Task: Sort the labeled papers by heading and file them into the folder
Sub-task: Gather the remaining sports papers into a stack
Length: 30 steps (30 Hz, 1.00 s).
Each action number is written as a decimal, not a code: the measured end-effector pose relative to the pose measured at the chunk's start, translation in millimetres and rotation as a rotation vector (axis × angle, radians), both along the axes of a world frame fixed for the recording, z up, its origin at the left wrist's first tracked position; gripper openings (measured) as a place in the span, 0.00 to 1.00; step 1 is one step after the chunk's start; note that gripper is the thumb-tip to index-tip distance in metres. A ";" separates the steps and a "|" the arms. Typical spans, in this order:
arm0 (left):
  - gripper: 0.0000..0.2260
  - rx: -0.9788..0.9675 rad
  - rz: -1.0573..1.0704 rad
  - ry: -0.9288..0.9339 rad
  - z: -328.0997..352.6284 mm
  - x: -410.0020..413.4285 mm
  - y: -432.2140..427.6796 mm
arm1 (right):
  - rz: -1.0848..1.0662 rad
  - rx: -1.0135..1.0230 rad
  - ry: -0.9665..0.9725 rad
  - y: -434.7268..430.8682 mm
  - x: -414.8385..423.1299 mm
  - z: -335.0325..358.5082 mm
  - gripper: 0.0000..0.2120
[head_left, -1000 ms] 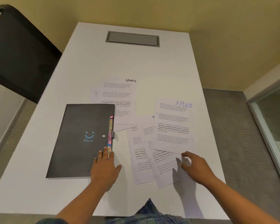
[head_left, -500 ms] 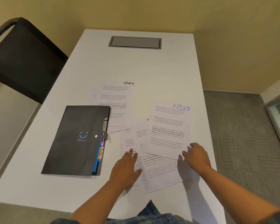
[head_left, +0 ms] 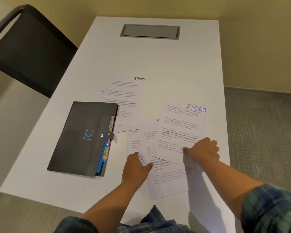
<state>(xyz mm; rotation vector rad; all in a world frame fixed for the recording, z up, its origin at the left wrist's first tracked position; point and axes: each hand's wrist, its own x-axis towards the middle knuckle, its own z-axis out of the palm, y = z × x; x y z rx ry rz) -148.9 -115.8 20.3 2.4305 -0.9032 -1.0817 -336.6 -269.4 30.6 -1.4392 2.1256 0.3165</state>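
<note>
A black folder with a blue smiley lies closed on the left of the white table, coloured tabs showing at its right edge. A paper headed SPORTS in blue lies on top of a loose pile of papers. My right hand pinches that paper's near right edge, thumb on top. My left hand presses flat on the papers underneath. Another paper headed SPORTS in black lies further back, over other sheets.
A grey cable hatch is set into the table's far end. A black chair stands at the far left. Grey carpet shows to the right of the table.
My left hand left the folder's edge and moved right onto the pile of papers. My right hand moved up and took hold of the blue SPORTS paper's near edge.
</note>
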 end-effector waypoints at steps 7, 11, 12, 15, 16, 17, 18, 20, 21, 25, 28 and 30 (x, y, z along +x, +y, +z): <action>0.53 0.296 0.231 -0.183 -2.1 -11.9 -28.1 | -0.107 0.047 -0.146 -0.6 -13.0 -5.7 0.41; 0.55 0.335 0.233 -0.245 -9.1 -11.2 -33.1 | -0.187 0.042 -0.274 13.8 -37.5 -8.8 0.23; 0.53 0.324 0.210 -0.283 -9.1 -12.2 -34.6 | -0.178 0.029 -0.289 19.8 -44.1 -10.6 0.17; 0.43 0.226 0.261 -0.199 -9.6 -12.3 -38.6 | -0.200 -0.028 -0.367 39.0 -59.5 -18.1 0.08; 0.38 0.176 0.303 -0.116 -9.1 -11.2 -39.3 | -0.215 -0.043 -0.388 44.1 -62.0 -20.1 0.07; 0.34 0.129 0.343 -0.033 -7.9 -10.5 -39.2 | -0.230 -0.056 -0.407 48.1 -63.3 -20.5 0.07; 0.30 0.087 0.380 0.046 -7.8 -10.0 -38.3 | -0.246 -0.067 -0.427 50.6 -64.4 -21.4 0.07; 0.23 0.009 0.437 0.228 -8.9 -8.5 -36.3 | -0.259 -0.077 -0.459 53.4 -65.1 -21.8 0.08; 0.19 -0.021 0.447 0.325 -11.1 -7.6 -35.0 | -0.255 -0.075 -0.468 53.7 -64.3 -21.3 0.08; 0.09 -0.049 0.411 0.523 -9.2 -8.2 -30.8 | -0.277 -0.040 -0.574 54.9 -59.9 -22.2 0.10; 0.07 -0.112 0.356 0.384 -3.0 -7.6 -28.0 | -0.310 -0.044 -0.693 57.0 -60.2 -13.9 0.11; 0.07 -0.171 0.357 0.347 3.8 -3.9 -24.8 | -0.325 -0.054 -0.756 58.7 -68.4 -10.6 0.11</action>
